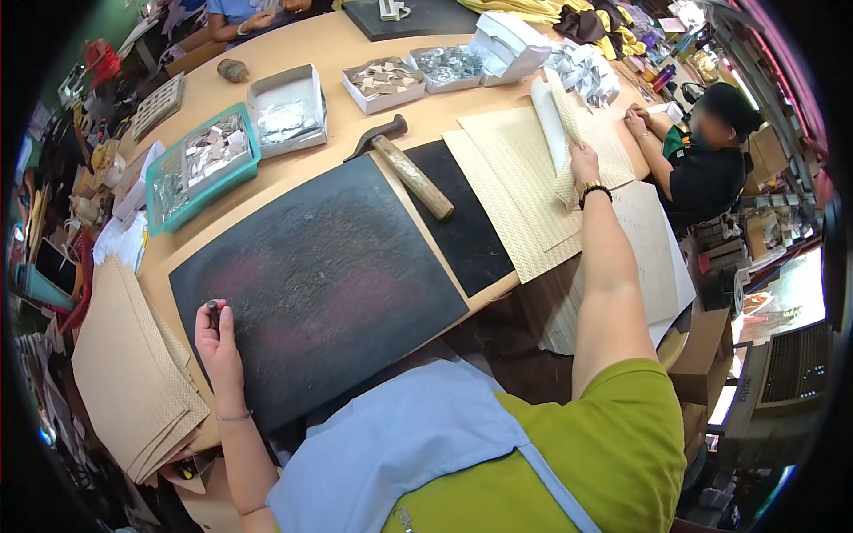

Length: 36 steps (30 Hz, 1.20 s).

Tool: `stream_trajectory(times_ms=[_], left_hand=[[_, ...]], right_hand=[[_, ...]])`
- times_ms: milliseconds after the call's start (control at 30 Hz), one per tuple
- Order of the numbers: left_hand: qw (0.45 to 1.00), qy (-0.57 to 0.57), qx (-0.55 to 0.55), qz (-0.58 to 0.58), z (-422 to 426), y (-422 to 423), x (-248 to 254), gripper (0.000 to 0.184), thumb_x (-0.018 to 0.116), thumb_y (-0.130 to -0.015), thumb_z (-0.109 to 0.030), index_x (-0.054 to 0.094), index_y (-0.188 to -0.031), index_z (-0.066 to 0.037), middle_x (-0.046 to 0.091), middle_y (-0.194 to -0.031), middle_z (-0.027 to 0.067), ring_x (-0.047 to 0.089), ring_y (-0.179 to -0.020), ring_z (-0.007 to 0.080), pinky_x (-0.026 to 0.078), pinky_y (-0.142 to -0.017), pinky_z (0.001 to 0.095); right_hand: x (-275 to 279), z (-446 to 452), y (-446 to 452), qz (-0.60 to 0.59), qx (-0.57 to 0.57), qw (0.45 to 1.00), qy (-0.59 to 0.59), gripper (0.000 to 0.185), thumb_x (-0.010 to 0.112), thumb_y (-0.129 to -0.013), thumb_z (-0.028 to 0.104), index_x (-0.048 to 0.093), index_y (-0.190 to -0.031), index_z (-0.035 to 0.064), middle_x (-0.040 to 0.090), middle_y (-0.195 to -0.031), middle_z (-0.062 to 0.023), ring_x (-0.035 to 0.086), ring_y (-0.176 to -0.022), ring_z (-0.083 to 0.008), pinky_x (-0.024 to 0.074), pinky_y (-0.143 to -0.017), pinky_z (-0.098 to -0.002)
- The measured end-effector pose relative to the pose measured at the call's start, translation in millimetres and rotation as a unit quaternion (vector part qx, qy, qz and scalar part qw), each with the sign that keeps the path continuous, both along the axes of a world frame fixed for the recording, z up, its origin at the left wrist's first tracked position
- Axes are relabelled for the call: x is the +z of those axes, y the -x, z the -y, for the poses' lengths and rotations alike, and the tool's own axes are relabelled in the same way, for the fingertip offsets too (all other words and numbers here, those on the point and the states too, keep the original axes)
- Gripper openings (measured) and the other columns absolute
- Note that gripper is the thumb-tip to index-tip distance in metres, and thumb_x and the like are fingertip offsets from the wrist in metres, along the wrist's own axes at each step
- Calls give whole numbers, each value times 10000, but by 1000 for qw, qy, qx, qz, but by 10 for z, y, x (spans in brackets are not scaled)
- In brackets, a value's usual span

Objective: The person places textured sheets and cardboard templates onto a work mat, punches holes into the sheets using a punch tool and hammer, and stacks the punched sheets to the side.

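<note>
My left hand (pixel 219 345) is closed around a short dark metal punch (pixel 212 310), upright over the left edge of a worn black board (pixel 311 258). Out to the right, my right hand (pixel 584 165) grips the edge of a cream woven-textured sheet (pixel 558 102). That sheet is curled up, and its white underside shows. Beneath it lie more textured sheets (pixel 498 160) in a loose stack. A hammer (pixel 413 178) with a wooden handle rests beyond the board, across a smaller black mat (pixel 449 191).
Boxes of small pieces (pixel 384 82) and a teal tray (pixel 204 164) stand at the back. Beige textured sheets (pixel 133 364) overhang the left table edge. A person in black (pixel 706 160) sits at the right; another person's hands (pixel 258 22) are at the far side.
</note>
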<state>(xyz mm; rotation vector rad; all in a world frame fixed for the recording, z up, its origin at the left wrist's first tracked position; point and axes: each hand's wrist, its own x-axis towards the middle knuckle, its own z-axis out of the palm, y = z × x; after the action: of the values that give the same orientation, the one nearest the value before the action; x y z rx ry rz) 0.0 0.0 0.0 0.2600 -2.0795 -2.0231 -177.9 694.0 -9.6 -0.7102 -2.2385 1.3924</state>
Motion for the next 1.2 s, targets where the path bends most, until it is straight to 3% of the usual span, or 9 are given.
stream_trajectory(times_ms=[67, 167, 333, 433, 500, 667, 767, 1067, 1200], left_hand=[[1000, 13, 2, 23, 21, -15, 47, 114, 554, -942, -100, 557, -1039, -41, 562, -1012, 4, 514, -952, 82, 393, -875, 219], [1000, 13, -2, -9, -83, 23, 39, 106, 553, -941, -96, 556, -1033, -43, 560, -1005, 2, 510, -944, 81, 391, -871, 218], [1000, 15, -6, -9, -35, 20, 0, 107, 557, -941, -98, 556, -1035, -47, 558, -1006, 1, 505, -948, 80, 386, -873, 216], [1000, 11, -7, -12, -18, 26, -34, 110, 559, -941, -100, 556, -1037, -48, 558, -1008, 0, 504, -950, 79, 384, -873, 215], [1000, 11, -7, -17, -23, 24, -27, 109, 559, -941, -101, 556, -1037, -48, 558, -1008, -1, 504, -949, 79, 384, -871, 214], [1000, 22, -8, -5, -31, 25, -12, 106, 557, -942, -101, 559, -1032, -47, 561, -1002, 1, 508, -942, 81, 389, -866, 216], [999, 36, -7, -20, -60, 22, 13, 105, 556, -942, -101, 560, -1031, -44, 563, -1001, 3, 511, -940, 80, 393, -863, 218], [999, 26, -7, -20, -93, 15, 48, 115, 551, -943, -98, 554, -1035, -29, 559, -1002, 9, 510, -956, 87, 388, -881, 226], [997, 77, 3, 19, -23, 20, 54, 141, 537, -951, -108, 547, -1058, -17, 544, -1028, 20, 499, -977, 99, 379, -898, 237]], right_hand=[[87, -21, -81, 17, -16, 983, 180, 460, 566, -851, 168, 516, -1265, -24, 613, -1159, -162, 612, -992, -274, 450, -900, -346], [267, 157, -271, 26, 27, 986, 161, 443, 565, -879, 140, 460, -1250, -78, 614, -1085, -157, 609, -929, -235, 492, -814, -369], [207, 341, -306, 33, -46, 981, -184, 456, 546, -846, 71, 500, -1297, 120, 596, -1156, -228, 603, -1000, -343, 487, -838, -394], [221, 431, -318, 101, 2, 942, -319, 372, 533, -854, 125, 601, -1202, 240, 543, -1236, -254, 547, -1114, -369, 440, -956, -395], [-17, 356, -300, 33, 69, 892, -446, 291, 533, -868, 179, 656, -1128, 222, 554, -1234, -231, 549, -1130, -338, 425, -981, -382], [446, 1028, -411, 223, 120, 876, -409, 351, 612, -814, 398, 689, -1060, 161, 640, -1099, -172, 605, -1038, -309, 472, -907, -378], [241, 928, -299, 150, 123, 890, -412, 330, 631, -819, 355, 688, -1016, 97, 661, -956, -205, 629, -919, -354, 493, -838, -400], [295, 563, -63, 5, -34, 930, -366, 205, 509, -864, 214, 645, -981, 113, 654, -942, -204, 631, -838, -395, 504, -774, -452], [250, 586, 1, 190, 92, 878, -429, 254, 501, -865, 235, 670, -1004, 107, 656, -1021, -184, 630, -956, -344, 498, -839, -433]])
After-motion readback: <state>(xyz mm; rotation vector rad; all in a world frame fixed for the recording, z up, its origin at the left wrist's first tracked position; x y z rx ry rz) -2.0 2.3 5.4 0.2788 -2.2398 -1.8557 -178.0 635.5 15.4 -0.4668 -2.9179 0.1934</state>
